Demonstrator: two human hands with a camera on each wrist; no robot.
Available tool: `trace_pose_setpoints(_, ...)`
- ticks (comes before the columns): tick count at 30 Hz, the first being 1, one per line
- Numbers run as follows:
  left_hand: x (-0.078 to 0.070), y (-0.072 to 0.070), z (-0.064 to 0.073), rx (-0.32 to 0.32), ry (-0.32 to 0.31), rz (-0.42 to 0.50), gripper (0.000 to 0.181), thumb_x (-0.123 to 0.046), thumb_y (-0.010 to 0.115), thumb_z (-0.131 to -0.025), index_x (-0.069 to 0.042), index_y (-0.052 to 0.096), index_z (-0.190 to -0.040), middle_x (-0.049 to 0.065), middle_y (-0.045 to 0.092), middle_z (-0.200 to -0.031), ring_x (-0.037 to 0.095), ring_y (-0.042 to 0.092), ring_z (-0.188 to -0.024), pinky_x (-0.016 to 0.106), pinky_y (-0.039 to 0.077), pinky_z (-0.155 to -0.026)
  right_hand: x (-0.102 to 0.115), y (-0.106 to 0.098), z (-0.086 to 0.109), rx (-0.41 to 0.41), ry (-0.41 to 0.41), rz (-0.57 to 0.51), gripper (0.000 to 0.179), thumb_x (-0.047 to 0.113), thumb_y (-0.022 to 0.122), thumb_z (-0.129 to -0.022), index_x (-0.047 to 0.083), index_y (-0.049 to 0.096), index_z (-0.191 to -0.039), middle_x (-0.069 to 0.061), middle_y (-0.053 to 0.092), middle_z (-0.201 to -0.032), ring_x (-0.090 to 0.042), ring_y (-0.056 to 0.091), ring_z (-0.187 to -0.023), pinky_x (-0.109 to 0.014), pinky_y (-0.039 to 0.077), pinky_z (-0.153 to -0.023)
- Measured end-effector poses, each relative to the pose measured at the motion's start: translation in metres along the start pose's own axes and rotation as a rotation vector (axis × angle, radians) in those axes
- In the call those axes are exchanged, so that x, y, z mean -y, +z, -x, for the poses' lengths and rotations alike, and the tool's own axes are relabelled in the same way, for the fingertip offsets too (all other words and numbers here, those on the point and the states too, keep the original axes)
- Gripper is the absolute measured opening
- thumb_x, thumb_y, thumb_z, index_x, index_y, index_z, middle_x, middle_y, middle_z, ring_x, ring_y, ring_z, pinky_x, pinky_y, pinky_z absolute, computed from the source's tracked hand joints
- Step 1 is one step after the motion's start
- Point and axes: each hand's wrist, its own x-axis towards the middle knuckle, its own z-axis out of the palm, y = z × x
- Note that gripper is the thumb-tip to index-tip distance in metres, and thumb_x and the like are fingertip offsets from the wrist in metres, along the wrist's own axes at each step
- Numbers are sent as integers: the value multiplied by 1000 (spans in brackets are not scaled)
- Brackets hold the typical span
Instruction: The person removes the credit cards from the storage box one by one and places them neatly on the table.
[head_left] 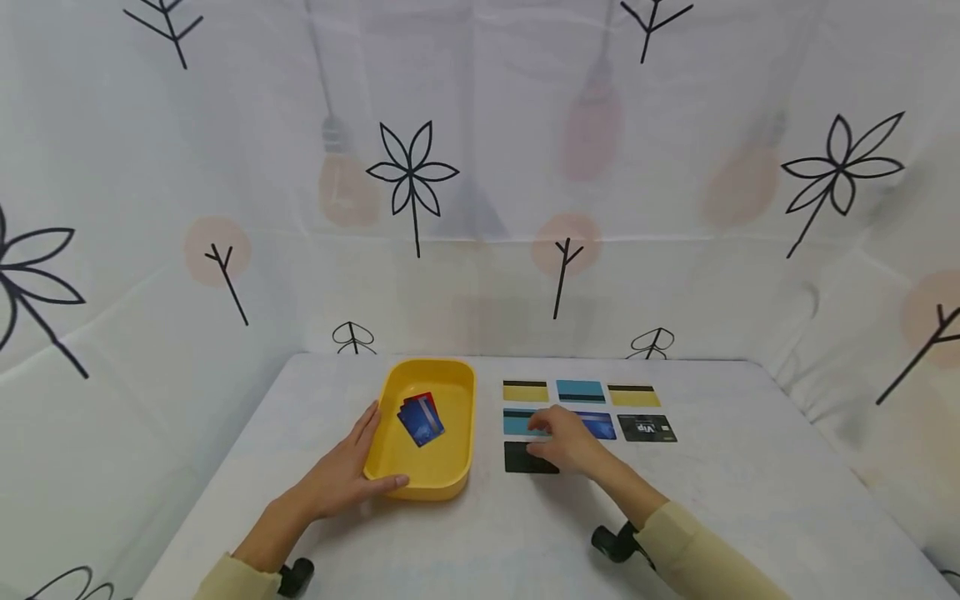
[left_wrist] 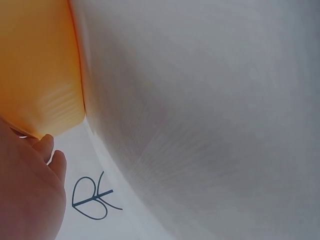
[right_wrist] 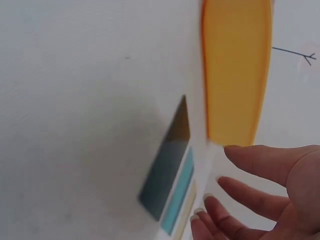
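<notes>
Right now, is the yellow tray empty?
Not empty: in the head view, overlapping cards, blue on top with red behind, lie inside the yellow tray.

A left hand [head_left: 341,475] rests against a yellow tray [head_left: 446,462], fingers [head_left: 367,429] along its left side and thumb over its near rim; overlapping blue and red cards [head_left: 422,421] lie inside. Right of the tray, the right hand [head_left: 567,440] is over the tabletop [head_left: 735,467], its fingers by a teal card [head_left: 516,422] and a plain black card [head_left: 521,460]. A blue card [head_left: 599,426] and a black Vip card [head_left: 647,428] continue the teal one's row.
</notes>
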Motion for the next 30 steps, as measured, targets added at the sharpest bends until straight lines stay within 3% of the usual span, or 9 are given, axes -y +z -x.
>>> trace_pose_setpoints(14, 2, 1, 1, -11, 17, 8, 119, -75, 65, -82, -14, 6, -166, 4, 3, -173, 37, 29, -152, 60, 33, -117, 55, 10, -18, 14, -86, -52, 37, 14, 80, -88, 4, 67, -122, -14, 66, -116, -33, 60, -108, -45, 56, -95)
trace_pose_setpoints(30, 1, 0, 0, -7, 25, 15, 118, -73, 66, -83, -10, 9, -166, 6, 4, -173, 37, 29, -152, 59, 34, -117, 87, 32, -32, 98, -155, -108, 37, 14, 79, -89, 3, 66, -122, -15, 62, -119, -34, 59, -110, -42, 57, -94)
